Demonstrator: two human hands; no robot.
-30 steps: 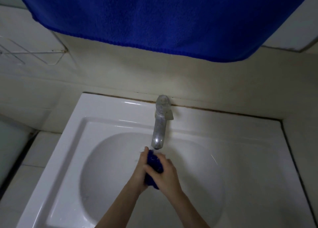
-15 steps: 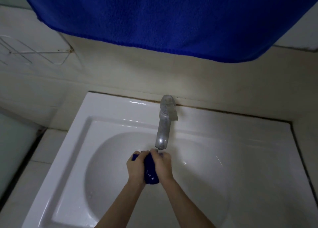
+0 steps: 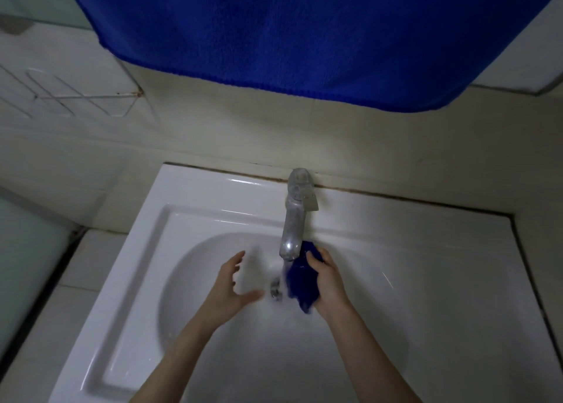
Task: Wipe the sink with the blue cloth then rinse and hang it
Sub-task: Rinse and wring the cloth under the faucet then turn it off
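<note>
Head view: left hand (image 3: 231, 284) has let go since half a second back, fingers spread and empty, blurred, left of centre frame. Wadded dark-blue cloth (image 3: 300, 276) now held by right hand (image 3: 327, 281) alone, fingers clamped round it, just right of the dull chrome tap spout (image 3: 291, 235), above the white ceramic sink (image 3: 213, 195) bowl. Water looks to be running past the metal drain (image 3: 275, 290). Reads as rinse ending, wring or hang next. Large blue towel (image 3: 304, 37) fills upper frame
</note>
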